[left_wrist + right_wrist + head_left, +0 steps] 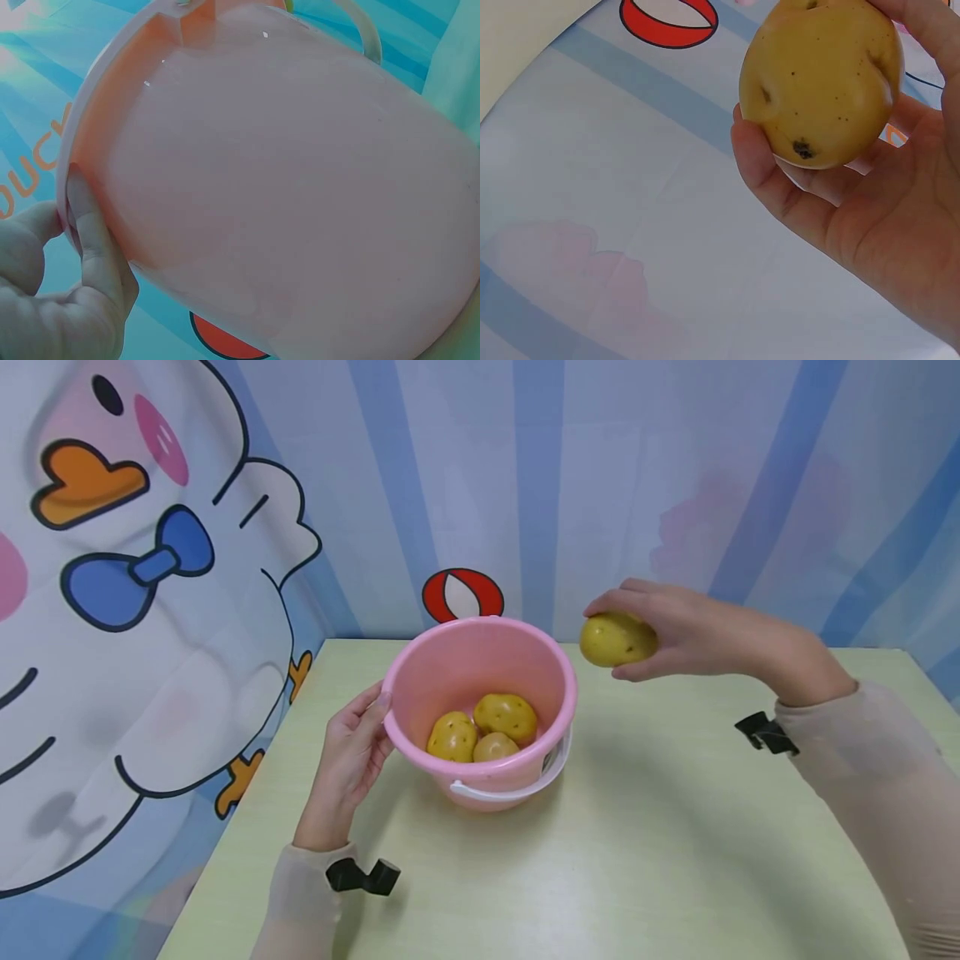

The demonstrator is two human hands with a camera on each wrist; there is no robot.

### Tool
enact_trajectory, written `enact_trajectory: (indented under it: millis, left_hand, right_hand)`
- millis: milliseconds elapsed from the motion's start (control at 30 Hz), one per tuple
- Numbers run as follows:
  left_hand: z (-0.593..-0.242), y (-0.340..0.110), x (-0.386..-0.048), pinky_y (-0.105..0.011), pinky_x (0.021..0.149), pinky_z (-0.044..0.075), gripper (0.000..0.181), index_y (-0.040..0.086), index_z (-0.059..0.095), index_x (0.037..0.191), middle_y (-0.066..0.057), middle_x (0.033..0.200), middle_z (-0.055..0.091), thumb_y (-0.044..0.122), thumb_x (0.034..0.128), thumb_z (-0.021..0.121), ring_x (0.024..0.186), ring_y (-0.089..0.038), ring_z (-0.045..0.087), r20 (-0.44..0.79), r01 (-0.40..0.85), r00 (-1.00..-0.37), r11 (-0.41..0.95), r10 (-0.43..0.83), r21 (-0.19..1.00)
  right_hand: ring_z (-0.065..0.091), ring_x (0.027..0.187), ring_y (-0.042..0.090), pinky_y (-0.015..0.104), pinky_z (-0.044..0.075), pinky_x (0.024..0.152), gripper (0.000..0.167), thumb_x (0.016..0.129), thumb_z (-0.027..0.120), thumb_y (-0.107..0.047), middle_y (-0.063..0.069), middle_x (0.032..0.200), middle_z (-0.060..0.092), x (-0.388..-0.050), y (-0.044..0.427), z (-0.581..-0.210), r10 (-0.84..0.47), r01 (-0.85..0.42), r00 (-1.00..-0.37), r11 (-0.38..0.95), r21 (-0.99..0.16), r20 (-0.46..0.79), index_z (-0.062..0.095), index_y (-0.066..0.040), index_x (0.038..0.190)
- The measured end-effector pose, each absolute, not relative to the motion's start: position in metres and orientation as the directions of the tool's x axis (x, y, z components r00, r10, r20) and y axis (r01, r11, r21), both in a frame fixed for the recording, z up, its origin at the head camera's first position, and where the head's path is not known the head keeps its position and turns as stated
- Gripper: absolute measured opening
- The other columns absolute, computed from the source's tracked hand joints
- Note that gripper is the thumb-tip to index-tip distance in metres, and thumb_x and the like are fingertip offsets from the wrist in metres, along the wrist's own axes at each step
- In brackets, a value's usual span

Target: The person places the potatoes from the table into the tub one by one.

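Note:
A pink bucket stands on the table, its white handle hanging down at the front. Inside lie three yellow potatoes: one at the left, one at the back right and a paler one in front. My left hand pinches the bucket's rim at its left side; the left wrist view shows thumb and fingers on either side of that rim. To the right of the bucket, my right hand holds another potato in the air, above the table and apart from the bucket.
The pale green table extends in front and to the right of the bucket. Behind it hangs a blue striped cloth. A large cartoon duck is printed on the left side, and black clips sit on the sleeves.

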State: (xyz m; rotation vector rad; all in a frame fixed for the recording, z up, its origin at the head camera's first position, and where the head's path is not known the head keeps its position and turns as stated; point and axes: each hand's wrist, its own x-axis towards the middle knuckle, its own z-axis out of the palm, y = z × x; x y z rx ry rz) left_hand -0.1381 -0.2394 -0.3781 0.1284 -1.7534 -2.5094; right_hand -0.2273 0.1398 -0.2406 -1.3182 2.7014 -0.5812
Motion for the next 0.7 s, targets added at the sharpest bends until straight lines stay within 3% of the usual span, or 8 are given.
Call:
enact_trajectory:
  millis: [700]
  left_hand:
    - [-0.377, -0.240, -0.139, -0.026, 0.084, 0.057, 0.054, 0.003, 0.046, 0.147, -0.011, 0.124, 0.063, 0.025, 0.0994, 0.062, 0.094, -0.015, 0.069, -0.031, 0.005, -0.994, -0.334, -0.104, 0.942]
  right_hand:
    - [0.052, 0.094, 0.017, 0.034, 0.053, 0.077, 0.053, 0.086, 0.078, -0.017, 0.002, 0.116, 0.055, -0.219, 0.116, -0.228, -0.809, -0.780, -0.575, 0.496, -0.381, 0.124, 0.056, -0.013, 0.134]
